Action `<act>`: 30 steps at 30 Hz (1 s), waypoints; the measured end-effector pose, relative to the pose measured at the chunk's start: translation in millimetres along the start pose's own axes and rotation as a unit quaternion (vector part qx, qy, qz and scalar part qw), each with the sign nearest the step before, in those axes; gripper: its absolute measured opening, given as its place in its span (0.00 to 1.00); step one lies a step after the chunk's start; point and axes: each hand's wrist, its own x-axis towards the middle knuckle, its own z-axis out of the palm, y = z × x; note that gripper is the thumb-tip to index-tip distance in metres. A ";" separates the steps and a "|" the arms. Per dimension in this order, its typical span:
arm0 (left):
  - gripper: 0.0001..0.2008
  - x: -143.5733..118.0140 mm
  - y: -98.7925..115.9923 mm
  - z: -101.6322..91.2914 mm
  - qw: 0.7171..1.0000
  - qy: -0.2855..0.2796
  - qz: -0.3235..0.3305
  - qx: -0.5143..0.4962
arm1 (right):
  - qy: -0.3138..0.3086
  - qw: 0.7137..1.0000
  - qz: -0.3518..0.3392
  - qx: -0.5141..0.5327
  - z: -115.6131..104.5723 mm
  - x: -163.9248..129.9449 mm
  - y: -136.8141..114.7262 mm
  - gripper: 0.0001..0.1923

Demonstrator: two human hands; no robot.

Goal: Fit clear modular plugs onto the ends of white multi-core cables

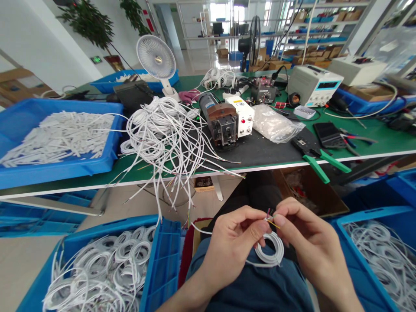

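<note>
The left hand [232,242] pinches a white cable [266,219], the right hand [310,238] its thin wires [274,224], partly hidden.

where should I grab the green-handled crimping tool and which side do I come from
Best by its green handles, coming from the front of the bench, probably with your right hand once free: they splay apart and overhang it towards you, while the dark head rests on top.
</note>
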 end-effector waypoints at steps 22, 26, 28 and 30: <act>0.08 0.0 8.3 -2.1 0.996 -0.015 0.017 0.084 | -0.141 0.982 0.000 -0.122 -29.7 22.2 -29.7 0.03; 0.07 0.3 7.5 -3.5 0.995 -0.031 0.019 0.098 | -0.179 0.978 0.007 -0.103 -36.6 30.2 -30.2 0.03; 0.07 0.2 6.6 -3.7 0.994 -0.029 0.020 0.099 | -0.190 0.977 0.018 -0.089 -38.8 33.1 -28.6 0.02; 0.07 0.2 5.3 -3.4 0.995 -0.023 0.019 0.093 | -0.194 0.978 0.031 -0.073 -39.4 34.6 -26.5 0.03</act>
